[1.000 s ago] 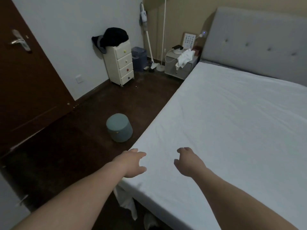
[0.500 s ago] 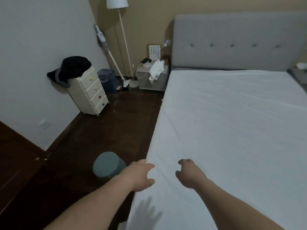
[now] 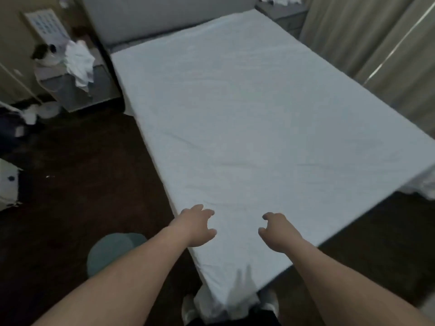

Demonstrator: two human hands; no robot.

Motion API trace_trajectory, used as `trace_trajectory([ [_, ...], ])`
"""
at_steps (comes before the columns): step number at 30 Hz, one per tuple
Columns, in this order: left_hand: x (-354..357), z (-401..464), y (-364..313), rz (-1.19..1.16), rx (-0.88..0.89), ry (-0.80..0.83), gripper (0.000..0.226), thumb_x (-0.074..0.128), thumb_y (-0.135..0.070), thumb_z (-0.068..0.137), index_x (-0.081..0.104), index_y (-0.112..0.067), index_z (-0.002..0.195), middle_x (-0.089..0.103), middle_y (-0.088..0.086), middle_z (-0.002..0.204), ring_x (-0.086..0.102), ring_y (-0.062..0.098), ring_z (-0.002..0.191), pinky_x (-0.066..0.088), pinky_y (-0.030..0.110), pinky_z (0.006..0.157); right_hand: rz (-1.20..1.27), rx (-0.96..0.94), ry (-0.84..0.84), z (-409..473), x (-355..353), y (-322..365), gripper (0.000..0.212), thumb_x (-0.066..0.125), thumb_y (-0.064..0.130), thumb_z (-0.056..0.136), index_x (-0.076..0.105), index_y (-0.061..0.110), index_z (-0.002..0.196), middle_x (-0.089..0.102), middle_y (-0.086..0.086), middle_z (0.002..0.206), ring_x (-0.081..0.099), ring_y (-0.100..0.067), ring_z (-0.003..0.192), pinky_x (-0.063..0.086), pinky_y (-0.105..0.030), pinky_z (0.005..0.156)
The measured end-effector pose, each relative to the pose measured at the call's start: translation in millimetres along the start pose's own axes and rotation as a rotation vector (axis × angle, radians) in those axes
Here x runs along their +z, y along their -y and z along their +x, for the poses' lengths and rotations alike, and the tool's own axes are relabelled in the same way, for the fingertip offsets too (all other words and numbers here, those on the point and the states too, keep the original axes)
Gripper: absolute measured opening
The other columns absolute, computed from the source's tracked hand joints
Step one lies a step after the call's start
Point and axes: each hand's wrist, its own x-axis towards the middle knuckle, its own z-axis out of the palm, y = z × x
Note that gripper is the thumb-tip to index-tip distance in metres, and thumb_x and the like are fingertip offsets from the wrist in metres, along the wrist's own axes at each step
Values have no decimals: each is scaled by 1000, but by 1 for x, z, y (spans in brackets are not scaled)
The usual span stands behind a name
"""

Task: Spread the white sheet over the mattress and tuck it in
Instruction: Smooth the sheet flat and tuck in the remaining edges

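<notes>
The white sheet (image 3: pixel 235 114) lies spread flat over the mattress, with a few faint creases. At the near corner loose sheet (image 3: pixel 226 302) hangs down toward the floor, and more bunches at the far right corner (image 3: pixel 421 184). My left hand (image 3: pixel 195 225) hovers over the mattress's near left edge, fingers loosely curled and holding nothing. My right hand (image 3: pixel 277 229) hovers beside it over the sheet, fingers also loosely curled and empty. Whether either hand touches the sheet I cannot tell.
A grey-green round stool (image 3: pixel 110 250) stands on the dark floor left of the near corner. A bedside table (image 3: pixel 77 90) with white cloth on it sits by the grey headboard (image 3: pixel 164 15). Curtains (image 3: pixel 376 43) run along the bed's right side.
The view has swung right and down, bringing the near corner and the bed's right side into sight. Both hands stay out in front, close together, empty.
</notes>
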Motion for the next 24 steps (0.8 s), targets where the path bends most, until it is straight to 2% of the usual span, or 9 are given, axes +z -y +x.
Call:
trace_trajectory([
  [5, 60, 20, -17, 137, 110, 121, 61, 40, -48, 104, 25, -30, 161, 13, 1, 170, 25, 34, 151, 31, 45, 120, 109, 147, 81, -29, 78, -44, 58, 51, 31, 99, 39, 17, 154, 39, -8, 155, 65, -24, 107, 53, -32, 88],
  [9, 125, 59, -39, 268, 226, 161, 58, 34, -44, 107, 22, -29, 162, 3, 1, 172, 13, 32, 154, 29, 46, 120, 168, 220, 124, -18, 144, -81, 53, 52, 30, 94, 49, 16, 144, 48, -10, 147, 59, -31, 122, 52, -40, 99],
  [12, 184, 109, -53, 315, 294, 151, 59, 36, -46, 105, 18, -36, 160, -7, -3, 172, -3, 33, 156, 26, 59, 120, 183, 267, 117, 9, 194, -106, 53, 52, 37, 94, 48, 20, 144, 46, -7, 147, 50, -33, 130, 48, -50, 105],
  [15, 228, 150, -64, 381, 326, 120, 63, 38, -52, 104, 7, -46, 159, -25, -9, 167, -20, 34, 155, 20, 72, 116, 73, 226, -38, 49, 230, -124, 62, 47, 48, 98, 34, 26, 154, 22, -7, 165, 22, -35, 151, 27, -57, 120],
  [18, 264, 184, -61, 424, 322, 62, 74, 40, -64, 99, -5, -52, 157, -36, -10, 163, -30, 35, 151, 15, 78, 113, 9, 131, -204, 88, 257, -132, 73, 43, 53, 101, 11, 29, 162, -4, -5, 172, -5, -35, 158, 8, -58, 125],
  [20, 284, 191, -44, 428, 290, 91, 79, 41, -69, 96, -9, -53, 155, -35, -10, 163, -30, 36, 151, 14, 79, 113, 28, 89, -141, 101, 276, -131, 80, 43, 55, 101, -1, 31, 163, -16, -2, 171, -14, -33, 157, 5, -59, 125],
  [24, 321, 178, -10, 561, 349, 75, 86, 39, -73, 93, -21, -54, 152, -34, -7, 164, -30, 40, 150, 9, 76, 115, 10, 76, -29, 86, 324, -132, 94, 43, 65, 97, -18, 33, 161, -32, 2, 167, -28, -31, 153, 10, -59, 124],
])
